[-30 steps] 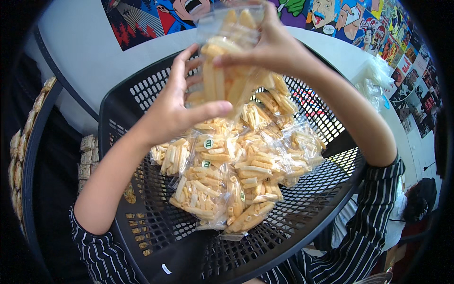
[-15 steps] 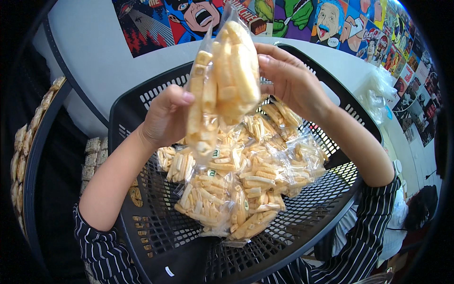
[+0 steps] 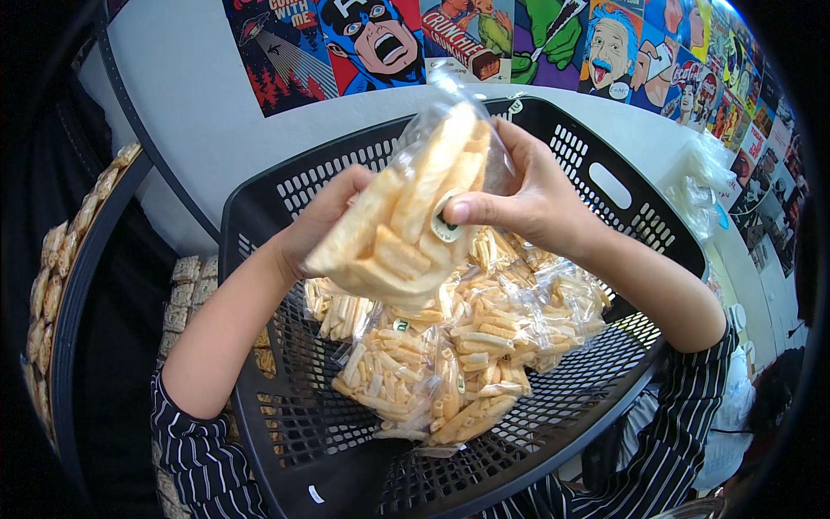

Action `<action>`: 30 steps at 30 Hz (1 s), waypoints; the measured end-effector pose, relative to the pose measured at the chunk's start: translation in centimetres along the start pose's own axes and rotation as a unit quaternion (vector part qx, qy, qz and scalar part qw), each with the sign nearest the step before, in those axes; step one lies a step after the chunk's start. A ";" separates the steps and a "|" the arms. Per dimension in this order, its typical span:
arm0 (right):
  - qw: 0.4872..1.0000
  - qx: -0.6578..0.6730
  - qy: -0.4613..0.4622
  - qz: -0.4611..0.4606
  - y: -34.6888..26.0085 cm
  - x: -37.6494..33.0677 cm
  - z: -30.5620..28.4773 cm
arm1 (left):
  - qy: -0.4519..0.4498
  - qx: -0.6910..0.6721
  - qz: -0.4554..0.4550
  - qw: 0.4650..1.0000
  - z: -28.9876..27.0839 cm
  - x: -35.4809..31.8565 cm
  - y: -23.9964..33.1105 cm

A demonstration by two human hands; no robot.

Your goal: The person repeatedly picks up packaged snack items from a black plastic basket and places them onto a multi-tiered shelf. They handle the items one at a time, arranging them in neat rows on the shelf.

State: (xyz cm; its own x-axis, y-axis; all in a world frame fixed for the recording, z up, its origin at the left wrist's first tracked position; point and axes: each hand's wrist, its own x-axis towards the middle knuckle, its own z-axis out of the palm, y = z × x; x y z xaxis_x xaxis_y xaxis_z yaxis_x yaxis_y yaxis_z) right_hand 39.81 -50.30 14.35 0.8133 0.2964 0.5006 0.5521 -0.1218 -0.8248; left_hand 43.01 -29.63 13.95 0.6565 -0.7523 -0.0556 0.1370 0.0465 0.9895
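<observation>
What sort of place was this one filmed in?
Probably a snack-packing room or shop stockroom, though the view can't settle which: a black perforated plastic basket holds clear plastic bags of pale-yellow snack sticks, and more tan packaged goods are stacked at the left.

Colourful posters (image 3: 609, 56) stretch across the top of the frame. Clear plastic bags (image 3: 699, 183) bunch at right; black cloth (image 3: 125, 346) shows at left.
</observation>
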 end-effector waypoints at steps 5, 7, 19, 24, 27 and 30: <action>0.984 -0.161 0.043 -0.069 0.9 0.7 -1.5 | -0.090 -0.039 0.038 0.994 1.1 0.1 -1.0; 0.982 -0.153 0.024 -0.105 0.6 0.8 -1.4 | -0.068 0.070 0.001 0.995 1.6 -0.1 0.0; 0.875 -0.369 0.078 -0.305 -0.8 -0.1 -1.5 | 0.006 0.228 0.153 0.962 0.6 0.7 -1.2; 0.884 -0.372 0.050 -0.280 -0.8 -0.2 -1.3 | 0.022 0.262 0.162 0.951 1.5 0.4 -1.0; 0.884 -0.353 0.057 -0.302 -0.1 1.2 -2.5 | 0.081 0.284 0.215 0.931 1.4 0.9 -1.3; 0.865 -0.386 0.089 -0.308 1.1 5.8 -6.9 | 0.123 0.169 0.233 0.950 1.3 1.2 -0.4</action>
State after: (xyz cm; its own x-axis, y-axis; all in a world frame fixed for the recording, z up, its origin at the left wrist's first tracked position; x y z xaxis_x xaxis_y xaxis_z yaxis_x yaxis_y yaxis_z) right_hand 46.40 -55.24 18.10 0.2978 0.3889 0.8718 0.7927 -0.6096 0.0012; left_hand 42.72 -31.40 13.70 0.7471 -0.5228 0.4106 -0.4293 0.0921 0.8984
